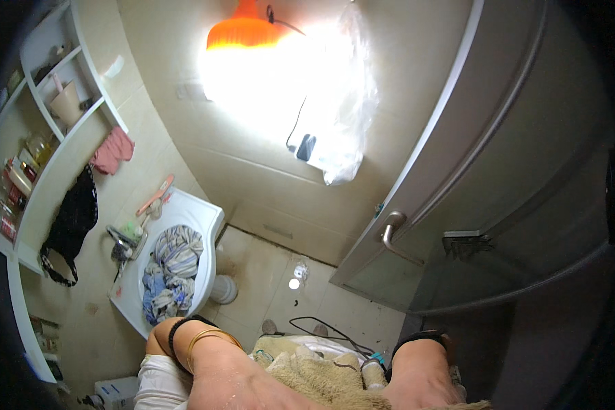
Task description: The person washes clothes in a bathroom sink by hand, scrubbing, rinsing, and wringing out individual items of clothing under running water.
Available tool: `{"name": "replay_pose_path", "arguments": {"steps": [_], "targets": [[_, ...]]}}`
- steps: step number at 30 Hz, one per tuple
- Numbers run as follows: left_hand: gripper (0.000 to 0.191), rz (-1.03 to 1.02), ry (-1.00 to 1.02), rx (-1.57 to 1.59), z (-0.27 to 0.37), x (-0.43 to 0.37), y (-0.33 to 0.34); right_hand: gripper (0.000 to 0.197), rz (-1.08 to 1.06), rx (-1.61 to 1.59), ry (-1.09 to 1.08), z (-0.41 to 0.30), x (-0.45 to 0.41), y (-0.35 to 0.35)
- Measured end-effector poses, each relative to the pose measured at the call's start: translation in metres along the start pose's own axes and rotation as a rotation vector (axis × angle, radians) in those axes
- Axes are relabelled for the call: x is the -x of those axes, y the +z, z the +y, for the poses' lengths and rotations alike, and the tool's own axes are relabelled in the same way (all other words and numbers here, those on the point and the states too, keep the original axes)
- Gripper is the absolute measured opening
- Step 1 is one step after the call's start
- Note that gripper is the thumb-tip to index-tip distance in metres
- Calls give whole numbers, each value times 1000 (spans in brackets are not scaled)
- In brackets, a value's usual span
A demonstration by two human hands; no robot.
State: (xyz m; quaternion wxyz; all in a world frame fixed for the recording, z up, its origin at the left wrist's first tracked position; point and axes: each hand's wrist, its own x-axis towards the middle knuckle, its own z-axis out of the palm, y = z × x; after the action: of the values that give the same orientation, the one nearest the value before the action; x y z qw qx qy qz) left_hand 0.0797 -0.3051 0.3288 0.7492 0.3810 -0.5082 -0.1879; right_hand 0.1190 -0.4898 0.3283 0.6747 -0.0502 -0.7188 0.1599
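Note:
A beige terry towel [315, 376] is bunched at the bottom of the view, between my two hands. My left hand [241, 382], with a gold bangle and a black band at the wrist, reaches in front of the towel from the left. At the towel's right side is my right hand [415, 387], also wearing a black band. The fingers of both hands are hidden or cut off by the lower edge, so their grip does not show. Striped and blue wet-looking cloths [177, 261] lie heaped in the white washbasin [207, 215] ahead on the left.
A chrome tap [123, 246] and pink brush [155, 196] sit by the basin. Shelves [56, 148] with bottles line the left wall; a black garment [74, 225] hangs below. An orange lamp [243, 33] glares ahead. A door handle [394, 238] juts out right. A dark cord [333, 325] loops low.

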Motion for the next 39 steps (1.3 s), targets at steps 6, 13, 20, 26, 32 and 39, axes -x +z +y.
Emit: {"name": "replay_pose_path", "arguments": {"steps": [6,13,20,26,32,39], "targets": [[21,-14,-382,-32,1,6,-41,27,133,396,192,-69,5,-35],[26,385,-411,-967,-6,-40,-95,18,248,1305,1055,-162,32,-58],[42,319,-137,-1518,-75,-99,-155,35,191,2290,1016,-178,99,-122],[66,301,-1015,-1462,-139,29,-163,55,83,1817,1979,-146,184,-81],[54,615,-1438,-895,-123,142,-121,45,308,1418,1875,-133,192,-83],[54,1437,-1409,-557,-101,293,-4,41,-100,1067,1608,-45,152,-114]]}}
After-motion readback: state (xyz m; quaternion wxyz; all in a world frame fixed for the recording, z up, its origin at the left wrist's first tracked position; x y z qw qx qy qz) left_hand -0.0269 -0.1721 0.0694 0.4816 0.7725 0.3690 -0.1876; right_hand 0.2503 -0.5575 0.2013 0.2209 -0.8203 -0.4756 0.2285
